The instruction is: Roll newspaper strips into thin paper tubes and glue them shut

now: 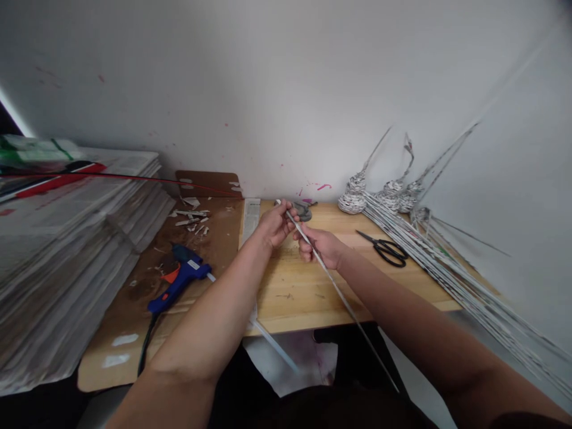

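Observation:
A long, thin rolled paper tube (330,275) runs from above the table down toward my lap. Near its upper end, my left hand (279,223) is closed around it. My right hand (319,245) pinches the same tube a little lower down, close beside the left. Behind my hands a grey object (304,210) lies at the back of the table, partly hidden. A strip of newspaper (251,219) lies to the left of my left hand.
Left are a blue glue gun (179,283), paper scraps (192,220) and a tall newspaper stack (111,208). To the right lie black scissors (386,249) and a bundle of paper tubes (429,268). Several woven paper gourd shapes (353,196) stand by the wall (277,89).

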A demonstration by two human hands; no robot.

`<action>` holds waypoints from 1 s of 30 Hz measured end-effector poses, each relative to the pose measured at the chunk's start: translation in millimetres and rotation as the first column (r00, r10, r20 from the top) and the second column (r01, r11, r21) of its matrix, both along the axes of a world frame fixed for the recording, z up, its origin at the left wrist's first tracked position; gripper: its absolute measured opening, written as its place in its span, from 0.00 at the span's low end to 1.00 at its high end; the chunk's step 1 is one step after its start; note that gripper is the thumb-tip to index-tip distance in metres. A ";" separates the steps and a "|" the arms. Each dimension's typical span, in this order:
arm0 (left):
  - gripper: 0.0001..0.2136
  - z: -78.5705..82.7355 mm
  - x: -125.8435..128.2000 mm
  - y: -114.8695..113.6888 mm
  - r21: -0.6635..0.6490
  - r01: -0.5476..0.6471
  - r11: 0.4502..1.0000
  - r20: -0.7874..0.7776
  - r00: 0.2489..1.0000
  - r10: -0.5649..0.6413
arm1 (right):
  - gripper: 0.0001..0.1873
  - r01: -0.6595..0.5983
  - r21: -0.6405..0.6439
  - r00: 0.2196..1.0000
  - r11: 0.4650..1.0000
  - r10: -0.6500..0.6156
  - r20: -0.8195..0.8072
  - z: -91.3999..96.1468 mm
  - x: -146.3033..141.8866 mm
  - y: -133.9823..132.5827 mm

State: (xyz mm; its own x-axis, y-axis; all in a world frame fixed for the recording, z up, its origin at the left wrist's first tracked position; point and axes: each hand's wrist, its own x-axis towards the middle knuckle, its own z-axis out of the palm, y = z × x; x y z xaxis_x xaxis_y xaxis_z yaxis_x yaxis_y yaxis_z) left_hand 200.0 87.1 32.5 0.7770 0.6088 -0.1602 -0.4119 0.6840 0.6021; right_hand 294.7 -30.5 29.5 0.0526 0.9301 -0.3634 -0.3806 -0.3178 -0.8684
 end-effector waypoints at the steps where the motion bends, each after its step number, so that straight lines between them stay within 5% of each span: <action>1: 0.14 0.6 -0.3 -0.4 0.011 -0.001 1.000 -0.002 1.000 0.001 | 0.19 0.002 0.004 1.000 1.000 -0.002 -0.020 0.6 -0.4 -1.1; 5: 0.14 3.4 -1.3 -2.1 0.034 0.050 0.998 0.042 0.998 -0.051 | 0.19 -0.088 0.055 0.984 0.995 0.096 -0.152 1.6 -4.4 -3.3; 8: 0.15 3.0 -0.7 -1.6 0.042 -0.015 0.999 -0.028 0.999 0.016 | 0.19 -0.013 0.077 0.988 0.997 0.000 0.155 -2.0 -5.1 -1.9; 11: 0.15 0.6 1.2 -0.8 0.086 -0.090 0.992 -0.097 0.990 0.098 | 0.19 0.034 0.233 0.780 0.972 -0.172 0.602 -8.3 -2.0 -0.4; 13: 0.14 -0.3 2.2 -1.3 0.109 -0.094 0.990 -0.106 0.989 0.106 | 0.17 0.010 0.289 0.662 0.957 -0.223 0.716 -10.8 0.1 -0.2; 14: 0.14 -0.2 2.4 -1.9 0.111 -0.090 0.990 -0.108 0.989 0.102 | 0.17 0.011 0.284 0.674 0.959 -0.217 0.706 -11.0 0.7 -0.3; 18: 0.15 2.9 1.3 -3.3 0.070 -0.080 0.994 -0.121 0.989 0.088 | 0.17 -0.008 0.115 0.938 0.993 -0.032 0.346 -4.9 -0.4 -2.2; 21: 0.15 4.5 0.4 -1.6 0.058 -0.107 0.993 -0.131 0.985 0.113 | 0.20 -0.051 0.062 0.949 0.997 0.029 0.315 -0.3 -2.0 -6.4; 23: 0.15 4.5 0.0 0.2 0.056 -0.134 0.989 -0.144 0.980 0.141 | 0.21 -0.038 0.096 0.831 0.995 -0.022 0.556 -0.9 -2.3 -10.9; 26: 0.15 4.0 -0.7 1.7 0.047 -0.146 0.988 -0.151 0.977 0.152 | 0.20 -0.062 0.181 0.555 0.981 -0.117 0.824 -6.0 -1.6 -18.5; 28: 0.15 4.1 -1.2 1.5 0.042 -0.130 0.991 -0.147 0.980 0.135 | 0.22 -0.070 0.151 0.615 0.986 -0.077 0.785 -8.9 -1.1 -22.6; 30: 0.15 4.5 -1.7 0.8 0.034 -0.104 0.994 -0.128 0.986 0.108 | 0.24 -0.067 0.083 0.832 0.994 0.010 0.555 -9.9 -1.2 -25.5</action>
State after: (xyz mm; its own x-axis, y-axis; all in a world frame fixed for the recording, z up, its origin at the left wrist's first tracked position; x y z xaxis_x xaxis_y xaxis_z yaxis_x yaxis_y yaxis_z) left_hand 198.3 87.9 37.1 0.6816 0.6923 -0.2368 -0.3989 0.6230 0.6729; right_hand 293.4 -56.0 19.6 0.1819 0.9638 -0.1948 0.1835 -0.2279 -0.9562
